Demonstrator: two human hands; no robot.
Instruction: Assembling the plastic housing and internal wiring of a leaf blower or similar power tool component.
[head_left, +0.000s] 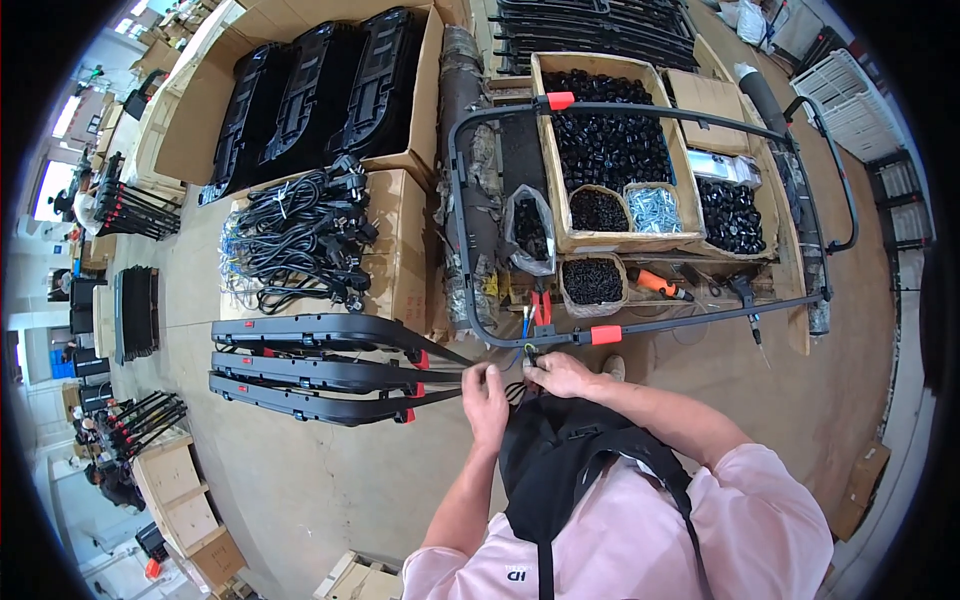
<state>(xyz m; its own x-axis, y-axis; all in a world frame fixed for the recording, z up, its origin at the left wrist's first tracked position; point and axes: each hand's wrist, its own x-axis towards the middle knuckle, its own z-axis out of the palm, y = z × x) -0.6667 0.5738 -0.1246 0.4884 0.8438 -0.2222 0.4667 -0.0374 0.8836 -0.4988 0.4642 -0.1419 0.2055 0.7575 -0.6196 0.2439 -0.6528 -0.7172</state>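
My left hand (485, 392) and my right hand (558, 374) meet just below the near bar of a dark metal tube frame (460, 230). Thin coloured wires (524, 340) hang from that bar by an orange clip (605, 334), and both hands pinch them. My right fingers grip the wire ends where they leave the bar. My left fingers close on strands a little to the left. A black apron (560, 460) covers my chest below the hands.
Three black flat panels (320, 375) with red tabs lie to the left. A box carries coiled black cables (295, 235). Cardboard boxes hold black caps (605, 140), screws (655, 208) and small black parts (592, 280). Red pliers (541, 303) and an orange-handled screwdriver (660, 284) lie beyond the bar.
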